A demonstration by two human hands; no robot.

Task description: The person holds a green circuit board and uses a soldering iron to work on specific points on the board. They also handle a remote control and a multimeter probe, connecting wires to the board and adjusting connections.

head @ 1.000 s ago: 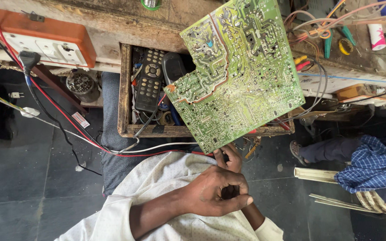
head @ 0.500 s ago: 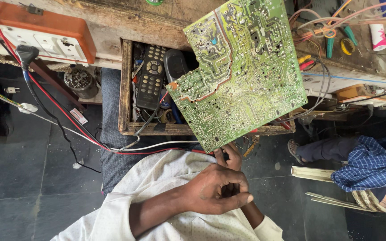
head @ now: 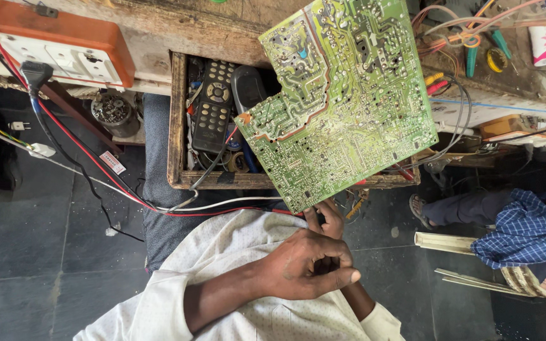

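Person is holding the green circuit board [head: 349, 101] up with the solder side facing the camera, so I'd say this is the look-it-over stage. The right hand [head: 327, 220] is sitting at the board's bottom corner, fingers pinching that edge. The left hand [head: 308, 268] is resting just below the board, right against the right wrist, with its fingers curling together and the thumb sticking out. I can't tell if anything's inside it.

Behind the board an open wooden drawer [head: 175, 126] in the desk [head: 178, 28] is showing a black remote [head: 213, 107] off to the board's left. With only one corner being gripped, I reckon any tilting or turning is calling for a firm pinch, or for that left hand helping out.
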